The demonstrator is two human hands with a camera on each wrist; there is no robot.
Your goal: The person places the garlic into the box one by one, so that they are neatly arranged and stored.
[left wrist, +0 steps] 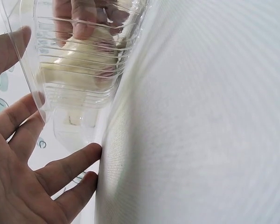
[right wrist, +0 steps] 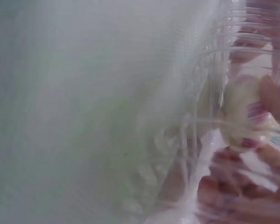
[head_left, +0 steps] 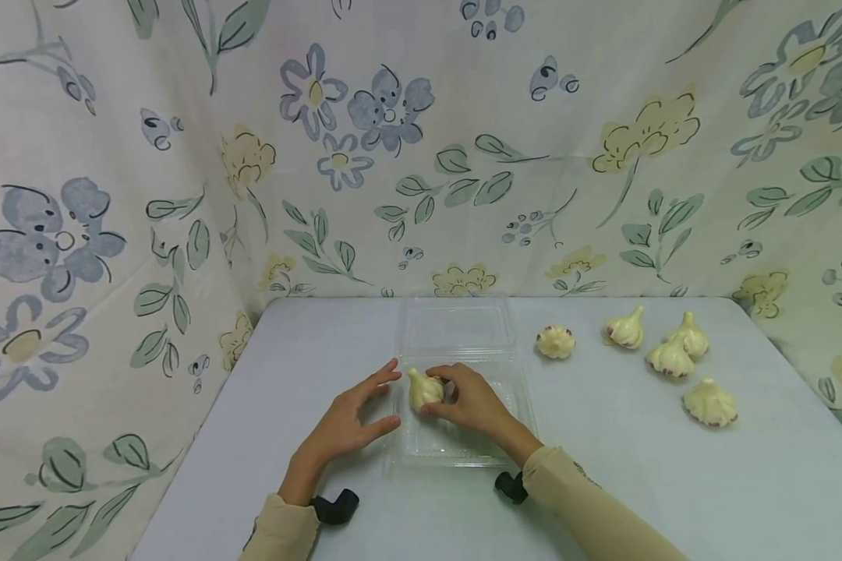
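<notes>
A clear plastic clamshell container (head_left: 431, 450) lies open on the table, its lid (head_left: 456, 327) folded back to the far side. Inside its left part, my right hand (head_left: 473, 401) grips a pale garlic bulb (head_left: 423, 392) between thumb and fingers, the stem pointing to the far left. Through the ribbed wall in the left wrist view, the garlic bulb (left wrist: 77, 63) shows purple streaks. My left hand (head_left: 347, 421) is spread beside the container's left edge, holding nothing; fingertips are right at the rim. The right wrist view shows the bulb (right wrist: 238, 112) blurred through plastic.
Several more garlic bulbs stand on the white table (head_left: 603, 483) to the right: a single bulb (head_left: 556, 341) nearest the lid, another bulb (head_left: 624, 329) beyond it, and a front bulb (head_left: 710, 403). A floral curtain (head_left: 421, 234) hangs behind and along the sides.
</notes>
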